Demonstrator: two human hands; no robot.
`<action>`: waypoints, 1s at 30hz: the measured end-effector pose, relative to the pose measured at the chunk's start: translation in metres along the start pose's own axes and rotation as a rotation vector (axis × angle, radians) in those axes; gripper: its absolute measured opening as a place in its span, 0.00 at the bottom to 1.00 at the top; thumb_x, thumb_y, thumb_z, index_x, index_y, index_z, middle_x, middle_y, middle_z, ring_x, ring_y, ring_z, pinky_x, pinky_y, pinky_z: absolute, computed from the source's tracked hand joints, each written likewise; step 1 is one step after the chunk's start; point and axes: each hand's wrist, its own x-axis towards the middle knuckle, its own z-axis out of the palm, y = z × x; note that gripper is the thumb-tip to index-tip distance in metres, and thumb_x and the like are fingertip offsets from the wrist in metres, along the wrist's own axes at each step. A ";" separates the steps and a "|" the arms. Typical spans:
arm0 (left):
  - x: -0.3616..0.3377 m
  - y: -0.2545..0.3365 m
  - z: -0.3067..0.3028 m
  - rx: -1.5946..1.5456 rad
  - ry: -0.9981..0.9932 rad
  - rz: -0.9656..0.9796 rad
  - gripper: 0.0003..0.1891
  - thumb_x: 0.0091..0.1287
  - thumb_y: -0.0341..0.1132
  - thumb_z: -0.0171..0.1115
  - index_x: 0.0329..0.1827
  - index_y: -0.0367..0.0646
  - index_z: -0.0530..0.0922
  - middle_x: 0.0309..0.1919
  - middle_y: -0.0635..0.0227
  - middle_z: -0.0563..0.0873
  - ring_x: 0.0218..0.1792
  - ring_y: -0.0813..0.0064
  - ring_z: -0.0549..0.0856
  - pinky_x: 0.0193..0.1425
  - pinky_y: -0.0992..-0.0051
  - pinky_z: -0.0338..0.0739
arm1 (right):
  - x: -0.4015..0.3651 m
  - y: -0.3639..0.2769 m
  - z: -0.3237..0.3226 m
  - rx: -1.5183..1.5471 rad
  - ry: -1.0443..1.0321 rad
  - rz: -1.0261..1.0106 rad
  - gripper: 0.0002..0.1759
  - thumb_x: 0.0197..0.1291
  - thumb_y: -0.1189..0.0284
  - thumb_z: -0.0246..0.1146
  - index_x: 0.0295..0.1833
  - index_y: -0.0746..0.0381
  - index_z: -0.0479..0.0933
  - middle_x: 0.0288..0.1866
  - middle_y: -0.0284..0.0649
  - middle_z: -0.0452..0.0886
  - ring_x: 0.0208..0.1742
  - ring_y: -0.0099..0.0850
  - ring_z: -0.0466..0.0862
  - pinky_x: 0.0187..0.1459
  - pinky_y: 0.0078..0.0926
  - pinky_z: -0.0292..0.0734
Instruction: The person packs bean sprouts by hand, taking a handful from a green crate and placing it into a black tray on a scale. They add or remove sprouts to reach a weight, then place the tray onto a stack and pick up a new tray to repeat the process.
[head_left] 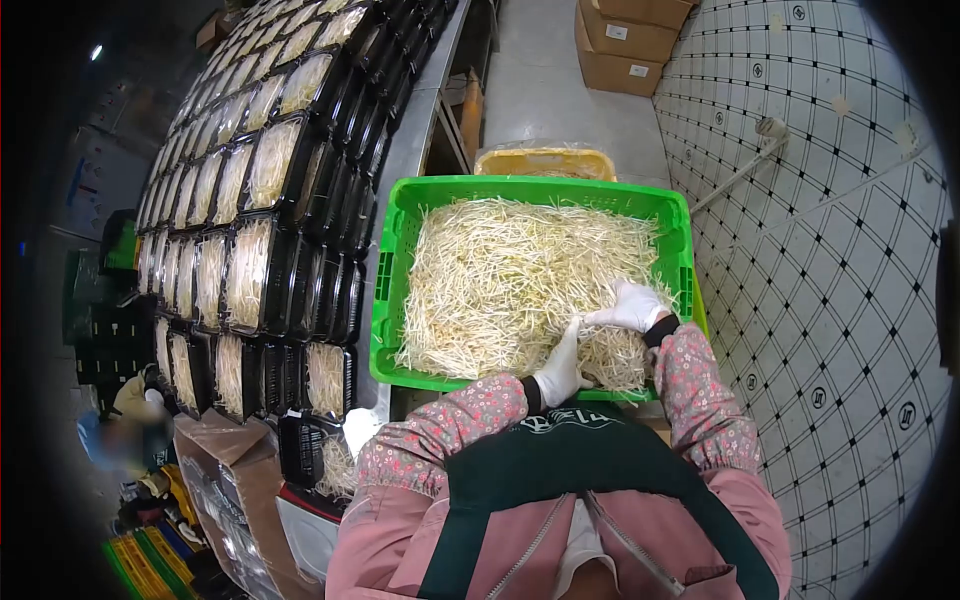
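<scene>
A green crate (685,225) full of pale sprouts (510,265) lies in front of me. My left hand (562,370), in a white glove, is in the sprouts near the crate's front edge. To its right, my right hand (635,307), also white-gloved, is at the sprouts on the crate's right side. The thumbs nearly meet, pointing at each other over the sprouts. Both hands are partly sunk around a clump between them, and their other fingers are mostly hidden.
Stacked black trays of sprouts (270,170) fill the left. A yellow crate (545,160) stands behind the green one. Cardboard boxes (625,45) are at the back. An open carton (215,450) and a tray (335,465) are front left. Another person (135,410) is far left.
</scene>
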 end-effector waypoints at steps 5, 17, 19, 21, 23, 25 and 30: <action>-0.017 0.000 -0.001 -0.179 0.278 -0.163 0.45 0.72 0.58 0.54 0.82 0.53 0.39 0.80 0.53 0.48 0.78 0.44 0.55 0.80 0.43 0.40 | 0.029 0.025 0.013 0.069 0.035 -0.065 0.68 0.39 0.30 0.69 0.76 0.69 0.59 0.72 0.65 0.65 0.75 0.53 0.66 0.73 0.40 0.62; 0.021 -0.001 0.019 -0.283 0.013 -0.073 0.51 0.62 0.82 0.33 0.80 0.55 0.57 0.76 0.64 0.65 0.74 0.55 0.65 0.76 0.47 0.59 | 0.031 0.028 0.006 0.357 -0.177 0.080 0.65 0.38 0.38 0.75 0.72 0.75 0.63 0.67 0.62 0.73 0.70 0.49 0.73 0.71 0.34 0.65; 0.042 -0.016 0.014 -0.371 0.088 0.041 0.48 0.64 0.80 0.35 0.77 0.54 0.63 0.72 0.63 0.71 0.70 0.56 0.71 0.73 0.50 0.65 | 0.035 0.046 0.023 0.435 -0.169 0.031 0.59 0.39 0.41 0.75 0.67 0.76 0.69 0.62 0.60 0.78 0.63 0.47 0.78 0.66 0.34 0.69; 0.058 -0.032 0.004 -0.459 0.140 0.123 0.43 0.67 0.76 0.39 0.73 0.53 0.69 0.66 0.64 0.78 0.64 0.61 0.77 0.70 0.60 0.71 | -0.002 0.024 0.010 0.658 -0.111 -0.064 0.51 0.43 0.49 0.76 0.66 0.74 0.71 0.59 0.56 0.81 0.61 0.43 0.79 0.64 0.33 0.70; 0.074 -0.046 -0.004 -0.461 0.195 0.187 0.41 0.69 0.74 0.41 0.72 0.52 0.70 0.65 0.65 0.79 0.62 0.62 0.79 0.68 0.60 0.72 | -0.021 0.013 0.007 0.665 -0.078 0.007 0.48 0.45 0.54 0.77 0.67 0.72 0.70 0.58 0.52 0.82 0.60 0.40 0.80 0.65 0.31 0.70; 0.065 -0.042 0.006 -0.512 0.216 0.186 0.38 0.70 0.70 0.44 0.70 0.49 0.72 0.63 0.67 0.81 0.59 0.63 0.80 0.66 0.62 0.73 | -0.018 0.028 0.022 0.659 -0.042 0.041 0.49 0.45 0.53 0.77 0.69 0.69 0.69 0.59 0.51 0.82 0.61 0.40 0.80 0.65 0.31 0.71; 0.052 -0.030 0.028 -0.548 -0.022 0.203 0.37 0.71 0.68 0.45 0.70 0.48 0.71 0.62 0.63 0.81 0.59 0.62 0.80 0.67 0.59 0.74 | -0.055 0.016 -0.007 0.462 0.192 -0.043 0.54 0.43 0.48 0.76 0.72 0.68 0.65 0.57 0.53 0.83 0.58 0.44 0.83 0.61 0.33 0.75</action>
